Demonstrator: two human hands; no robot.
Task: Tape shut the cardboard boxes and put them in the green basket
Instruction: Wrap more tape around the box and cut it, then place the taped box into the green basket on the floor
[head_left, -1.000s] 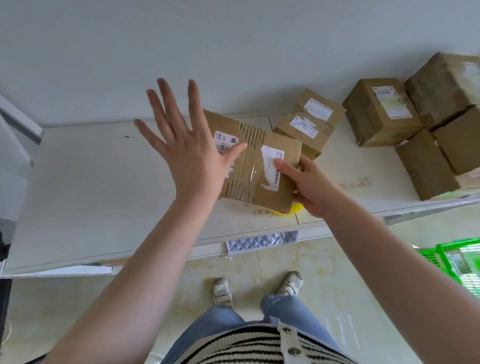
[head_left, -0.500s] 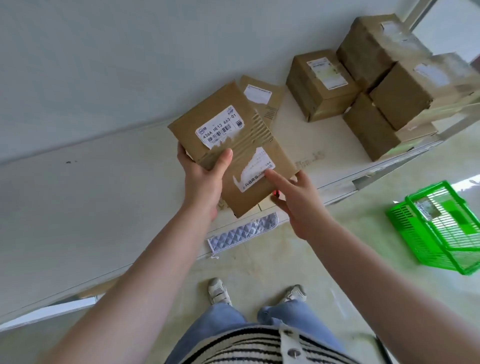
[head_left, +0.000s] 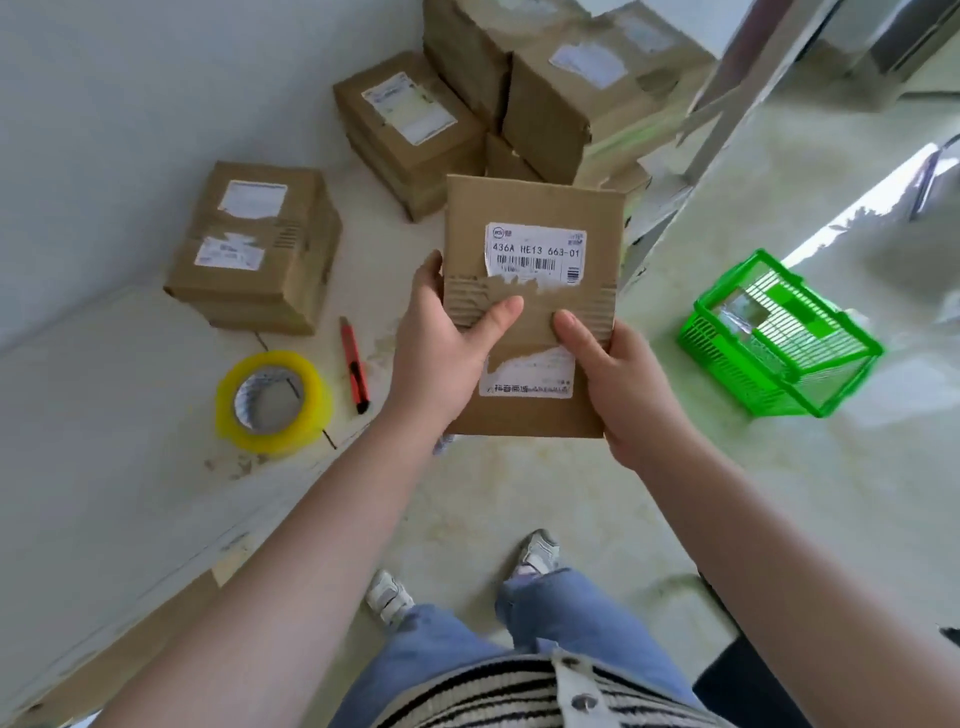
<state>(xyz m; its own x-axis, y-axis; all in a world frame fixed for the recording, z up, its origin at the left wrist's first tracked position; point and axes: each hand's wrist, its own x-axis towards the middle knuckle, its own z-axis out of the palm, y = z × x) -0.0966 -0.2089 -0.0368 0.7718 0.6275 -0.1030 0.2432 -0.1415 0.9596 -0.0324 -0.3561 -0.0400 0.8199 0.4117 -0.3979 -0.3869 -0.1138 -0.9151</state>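
Note:
I hold a flat cardboard box (head_left: 535, 208) with torn white labels in both hands, off the table's edge and above the floor. My left hand (head_left: 441, 348) grips its left side, thumb on top. On the box's right side sits my right hand (head_left: 618, 384), thumb on top as well. A green basket (head_left: 779, 343) stands on the floor to the right, tilted. On the white table (head_left: 104, 415) lie a yellow tape roll (head_left: 272, 400) and a red utility knife (head_left: 354, 371).
A cardboard box (head_left: 257, 249) with white labels sits on the table at the left. Several more boxes (head_left: 550, 93) are stacked at the table's far end. A metal frame leg (head_left: 727, 104) rises at the right. My feet stand on the pale floor below.
My left hand came down and took hold of the box. Both hands lifted it off the table and carried it right, toward the basket. The tape roll and knife came into view.

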